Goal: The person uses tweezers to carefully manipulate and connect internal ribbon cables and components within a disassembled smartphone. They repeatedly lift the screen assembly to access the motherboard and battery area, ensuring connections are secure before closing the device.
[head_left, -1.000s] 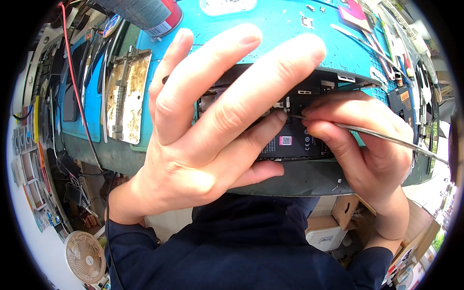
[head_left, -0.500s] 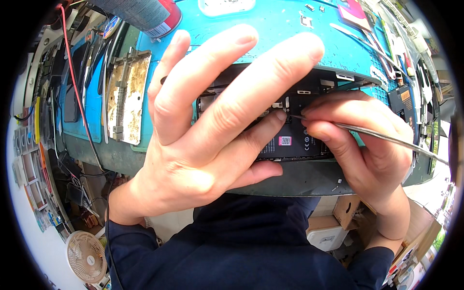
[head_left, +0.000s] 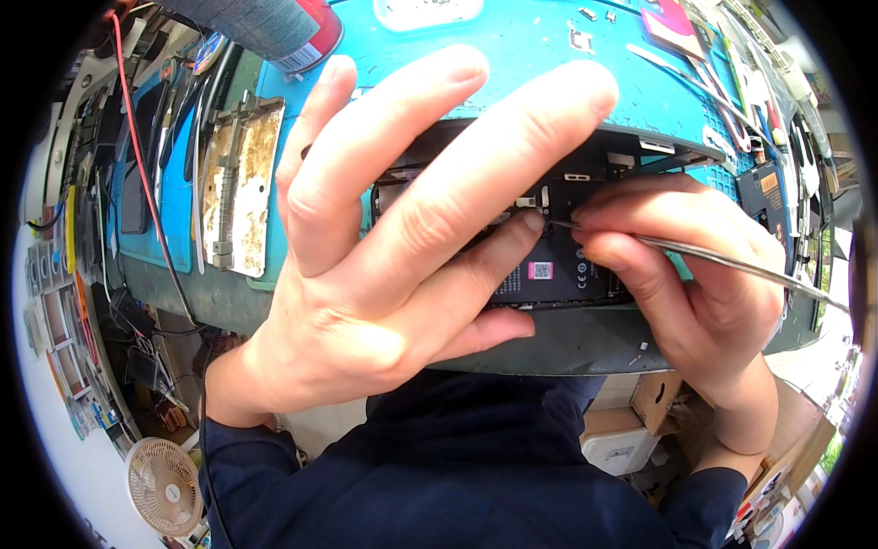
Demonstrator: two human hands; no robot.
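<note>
An opened phone (head_left: pixel 567 261) lies on the bench edge before me, its dark inside with a black battery and a pink label facing up. My left hand (head_left: pixel 393 229) spreads over its left part, fingers apart and holding nothing. One of its fingertips rests on the phone near a small metal connector (head_left: pixel 525 202). My right hand (head_left: pixel 686 247) pinches slim metal tweezers (head_left: pixel 732 261) between thumb and fingers. Their tip reaches the phone's inside right beside that left fingertip. My left hand hides much of the phone's left side.
A blue mat (head_left: pixel 512 87) covers the bench. At the far left stand a spray can (head_left: pixel 283 32) and a stained metal holder (head_left: pixel 242 188). Tweezers and other tools (head_left: pixel 713 87) lie far right. A tiny loose part (head_left: pixel 643 346) sits near the front edge.
Very little differs. My hands hold the same pose, with the tweezers' tip and left fingertip shifted only slightly at the same spot.
</note>
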